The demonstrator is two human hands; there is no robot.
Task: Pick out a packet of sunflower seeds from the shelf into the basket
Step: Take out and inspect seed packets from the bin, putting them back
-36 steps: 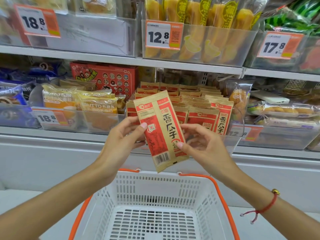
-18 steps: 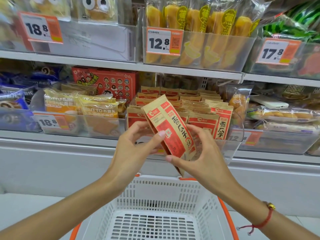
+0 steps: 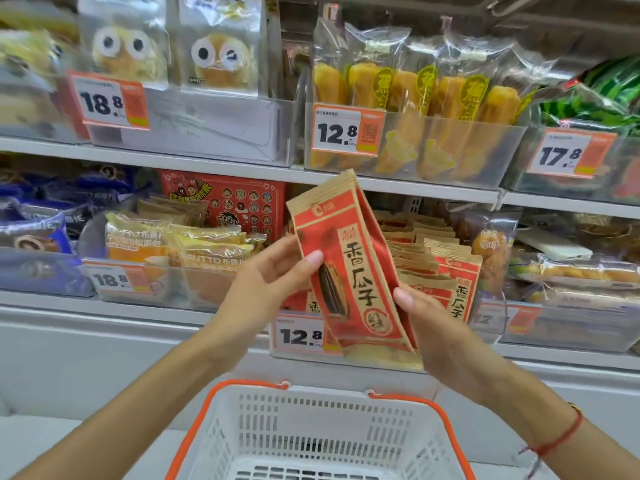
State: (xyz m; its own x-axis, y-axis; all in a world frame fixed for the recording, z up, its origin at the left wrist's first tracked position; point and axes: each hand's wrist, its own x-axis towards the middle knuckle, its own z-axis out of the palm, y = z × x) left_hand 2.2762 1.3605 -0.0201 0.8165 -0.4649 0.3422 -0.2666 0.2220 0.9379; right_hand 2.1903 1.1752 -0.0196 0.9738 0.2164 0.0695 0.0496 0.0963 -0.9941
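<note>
Above the white slotted plastic basket (image 3: pixel 322 431) with orange handles, both hands hold a flat, red-and-tan paper packet of sunflower seeds (image 3: pixel 349 268), tilted with its top leaning left. The left hand (image 3: pixel 273 275) pinches its left edge; the right hand (image 3: pixel 429 327) has its grip around the lower right edge. Matching packets (image 3: pixel 446 271) stand in a clear bin on the shelf (image 3: pixel 207 168) behind.

I see a white two-tier store shelf (image 3: pixel 214 166). On its upper tier stand clear plastic bins (image 3: pixel 450 157) of yellow bread sticks in wrappers (image 3: pixel 408 88) and googly-eyed buns in clear bags (image 3: pixel 121 46). On the lower tier sit yellow-wrapped bread packs (image 3: pixel 194 251), a red printed cardboard box (image 3: pixel 235 202), and a bin of upright red-and-tan paper seed packets (image 3: pixel 453 271). Orange-and-white price tags (image 3: pixel 346 131) hang on the bin fronts.
</note>
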